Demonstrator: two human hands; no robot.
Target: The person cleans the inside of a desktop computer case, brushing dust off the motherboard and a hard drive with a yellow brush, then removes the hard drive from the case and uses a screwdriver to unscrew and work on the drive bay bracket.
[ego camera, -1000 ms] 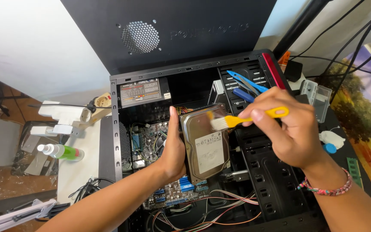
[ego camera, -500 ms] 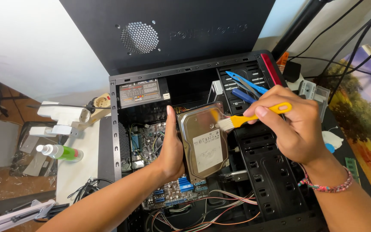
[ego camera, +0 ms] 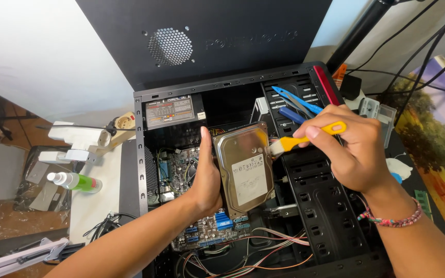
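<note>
An open computer case [ego camera: 336,226] lies flat. Above its motherboard [ego camera: 178,170], the left hand [ego camera: 207,180] clamps a hard drive [ego camera: 245,170] upright by its left edge. The right hand [ego camera: 354,149], at 3 o'clock, pinches a yellow brush [ego camera: 305,138], bristles touching the drive's top right corner. Loose cables [ego camera: 263,252] crowd 6 o'clock; blue tools [ego camera: 297,103] sit at 1 o'clock. A green bottle [ego camera: 75,181] lies well apart at 9 o'clock.

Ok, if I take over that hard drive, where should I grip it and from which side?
Probably by its long narrow edges, coming from the left, as the left hand does now. The hard drive stands nearly upright over the open computer case; its labelled face stays free for the yellow brush in the right hand.
</note>
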